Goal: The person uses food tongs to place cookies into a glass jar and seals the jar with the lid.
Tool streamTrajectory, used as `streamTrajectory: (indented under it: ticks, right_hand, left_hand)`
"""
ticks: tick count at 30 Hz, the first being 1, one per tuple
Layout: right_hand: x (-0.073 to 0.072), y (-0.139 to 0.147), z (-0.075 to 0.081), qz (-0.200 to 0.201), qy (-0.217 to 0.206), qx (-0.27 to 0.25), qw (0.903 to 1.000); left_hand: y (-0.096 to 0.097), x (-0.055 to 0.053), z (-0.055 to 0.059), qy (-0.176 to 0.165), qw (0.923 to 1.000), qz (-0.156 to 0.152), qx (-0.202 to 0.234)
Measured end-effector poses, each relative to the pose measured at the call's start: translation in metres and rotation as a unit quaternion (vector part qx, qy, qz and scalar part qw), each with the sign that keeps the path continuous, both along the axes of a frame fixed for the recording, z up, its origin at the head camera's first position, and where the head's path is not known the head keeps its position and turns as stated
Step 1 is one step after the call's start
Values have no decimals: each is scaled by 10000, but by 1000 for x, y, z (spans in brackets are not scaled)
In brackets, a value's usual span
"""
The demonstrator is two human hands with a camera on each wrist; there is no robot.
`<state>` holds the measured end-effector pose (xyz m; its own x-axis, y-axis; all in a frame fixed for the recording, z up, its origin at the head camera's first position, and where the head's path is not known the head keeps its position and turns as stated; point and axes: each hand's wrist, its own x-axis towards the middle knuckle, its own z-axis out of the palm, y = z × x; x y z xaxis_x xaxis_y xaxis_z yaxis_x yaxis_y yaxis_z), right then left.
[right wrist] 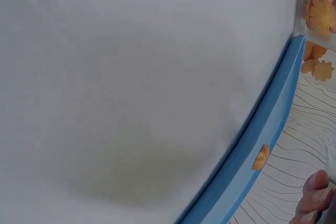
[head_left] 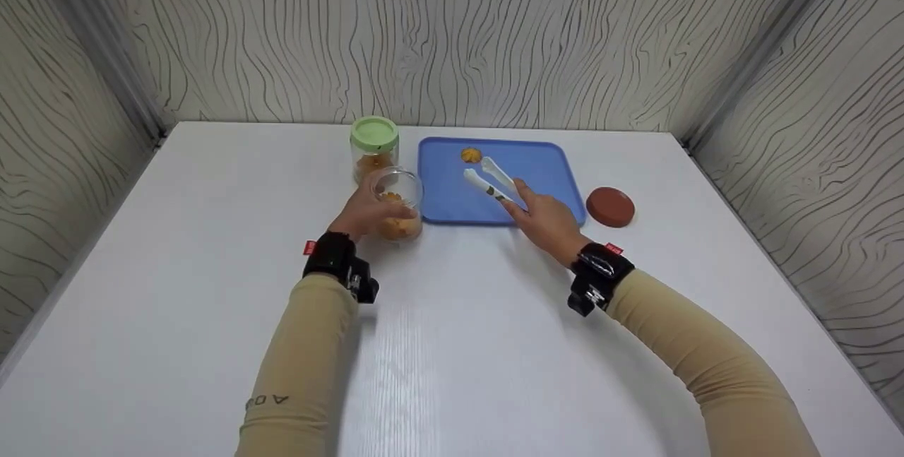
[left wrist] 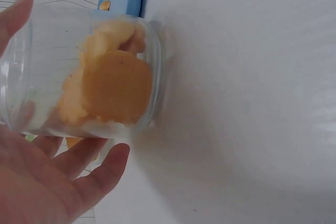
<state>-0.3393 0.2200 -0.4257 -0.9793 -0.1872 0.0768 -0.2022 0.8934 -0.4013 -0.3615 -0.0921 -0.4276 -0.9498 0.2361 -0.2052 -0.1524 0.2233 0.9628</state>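
Note:
My left hand (head_left: 364,211) grips a clear open-topped jar (left wrist: 58,51) from its left side, fingers and thumb around the wall. Inside the jar lie several pale orange, scallop-edged cookies (left wrist: 118,87). In my right hand (head_left: 554,227) is a pair of white tongs (head_left: 498,173), held with its two arms spread apart and nothing between the tips. The tips hang over the blue tray (head_left: 551,167), close to one cookie (head_left: 471,155) near the tray's far edge. The right wrist view shows only fingertips (right wrist: 313,200) and part of the tongs.
Behind the held jar stands a second jar with a green lid (head_left: 374,133), also with cookies in it. A red-brown round lid (head_left: 611,207) lies on the white table (head_left: 452,344), right of the tray. A wood-patterned wall (head_left: 452,33) rises behind the table.

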Motion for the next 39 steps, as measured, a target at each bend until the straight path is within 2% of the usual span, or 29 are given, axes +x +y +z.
streamTrajectory:
  ticks: [3, 13, 21, 26, 31, 39]
  right_hand:
    - [-2, 1, -1, -38, -45, -54, 10000]
    - [-11, 3, -3, -322, -291, 61, 9990]
    - [-17, 3, -5, -486, -372, -101, 9981]
    - [-22, 3, -11, -484, -232, -133, 9985]
    - [-26, 0, -16, -396, 12, 103, 9992]
    - [-33, -4, -16, -407, -26, 382, 9984]
  left_hand:
    - [0, 1, 1, -6, 10000, 47, 61]
    - [2, -5, -4, -174, 9996, 39, -212]
    - [2, -7, -6, -128, 9997, 84, -208]
    - [2, -2, -3, -64, 9998, 65, -175]
    - [1, 2, 1, 93, 9999, -14, -77]
    - [-1, -5, -4, 24, 10000, -10, -58]
